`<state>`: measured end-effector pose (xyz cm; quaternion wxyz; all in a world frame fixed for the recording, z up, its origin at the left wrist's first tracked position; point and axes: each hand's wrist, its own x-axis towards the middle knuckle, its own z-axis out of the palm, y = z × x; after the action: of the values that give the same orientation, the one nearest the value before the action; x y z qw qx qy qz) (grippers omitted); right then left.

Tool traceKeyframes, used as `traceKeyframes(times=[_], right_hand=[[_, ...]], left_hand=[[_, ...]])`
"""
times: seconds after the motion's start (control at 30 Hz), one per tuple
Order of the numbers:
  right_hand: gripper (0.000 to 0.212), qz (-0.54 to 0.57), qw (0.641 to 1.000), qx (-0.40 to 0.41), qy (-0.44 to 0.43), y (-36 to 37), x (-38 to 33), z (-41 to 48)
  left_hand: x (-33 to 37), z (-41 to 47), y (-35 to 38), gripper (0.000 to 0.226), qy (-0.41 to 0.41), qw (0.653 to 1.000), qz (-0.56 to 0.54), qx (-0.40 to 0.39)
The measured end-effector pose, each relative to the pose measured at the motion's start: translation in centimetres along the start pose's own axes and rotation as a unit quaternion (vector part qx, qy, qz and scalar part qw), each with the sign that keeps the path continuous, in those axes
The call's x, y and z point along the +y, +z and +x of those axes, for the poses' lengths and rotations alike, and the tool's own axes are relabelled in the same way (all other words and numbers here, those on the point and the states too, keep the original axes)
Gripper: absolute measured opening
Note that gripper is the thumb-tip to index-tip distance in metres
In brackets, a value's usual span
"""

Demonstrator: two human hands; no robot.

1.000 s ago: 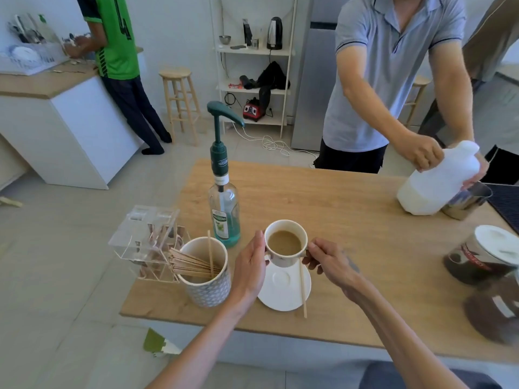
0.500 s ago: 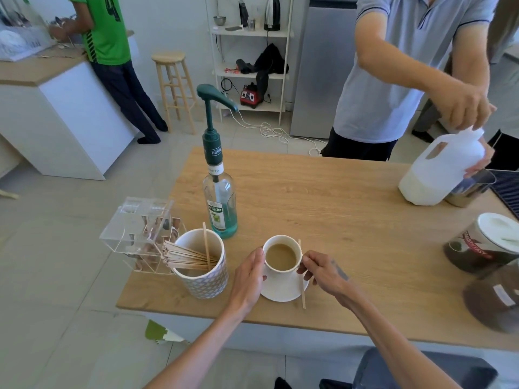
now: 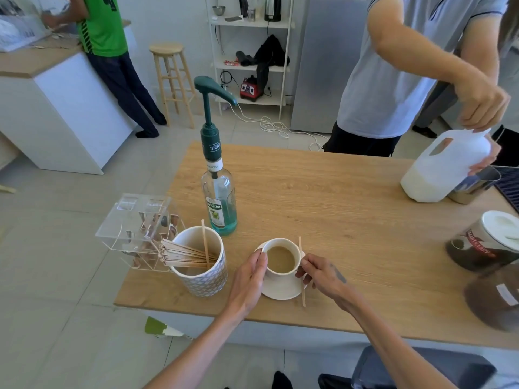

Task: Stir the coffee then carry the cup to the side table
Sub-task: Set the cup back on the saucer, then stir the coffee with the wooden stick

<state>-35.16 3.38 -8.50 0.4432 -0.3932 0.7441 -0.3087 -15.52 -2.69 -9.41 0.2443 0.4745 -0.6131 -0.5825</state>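
A white coffee cup [image 3: 280, 261] of milky coffee sits over the back of its white saucer [image 3: 280, 290], near the front edge of the wooden table [image 3: 337, 206]. I cannot tell whether the cup rests on the saucer or hangs just above it. My left hand [image 3: 248, 279] presses its fingers against the cup's left side. On the cup's right side, my right hand [image 3: 323, 275] pinches where the handle is hidden. A wooden stir stick [image 3: 303, 297] lies across the saucer's right rim, passing under my right fingers.
Left of the saucer stand a patterned mug of stir sticks [image 3: 203, 276], a clear acrylic box [image 3: 134, 220] and a pump syrup bottle [image 3: 222, 203]. At the right, a person in a grey shirt [image 3: 393, 80] holds a milk jug [image 3: 446, 167] by a metal pitcher [image 3: 474, 186]. Coffee jars [image 3: 486, 242] stand beyond.
The cup has come down from well above the saucer to close over it, both hands staying on it. The other person has tipped the milk jug upright and put a hand on its top.
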Motion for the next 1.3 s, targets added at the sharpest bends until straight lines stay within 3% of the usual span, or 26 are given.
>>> traceKeyframes(times=[0.1,0.33,0.6,0.87,1.0,1.3], right_hand=[[0.028,-0.007,1.000,0.000,-0.002,0.0,0.1,0.1],[0.019,0.001,1.000,0.003,0.001,-0.3,0.0,-0.1],[0.027,-0.030,0.998,0.047,0.023,-2.3,-0.9,1.2],[0.040,-0.155,0.980,0.076,0.096,-1.6,-0.4,8.5],[0.045,-0.172,0.974,0.085,0.120,-0.9,0.2,10.3],[0.029,-0.141,0.979,0.097,0.107,-1.1,-0.6,10.2]], left_hand=[[-0.2,0.0,-0.2,0.022,0.009,1.000,0.001,-0.017],[-0.2,0.2,-0.5,0.088,0.028,0.994,0.103,-0.013],[-0.6,1.6,-0.6,0.114,0.049,0.985,0.168,-0.003],[-1.4,2.6,0.2,0.104,0.085,0.987,0.140,-0.011],[-2.1,2.7,0.5,0.110,0.086,0.988,0.130,0.002],[-2.1,3.4,0.9,0.114,0.105,0.983,0.149,0.014]])
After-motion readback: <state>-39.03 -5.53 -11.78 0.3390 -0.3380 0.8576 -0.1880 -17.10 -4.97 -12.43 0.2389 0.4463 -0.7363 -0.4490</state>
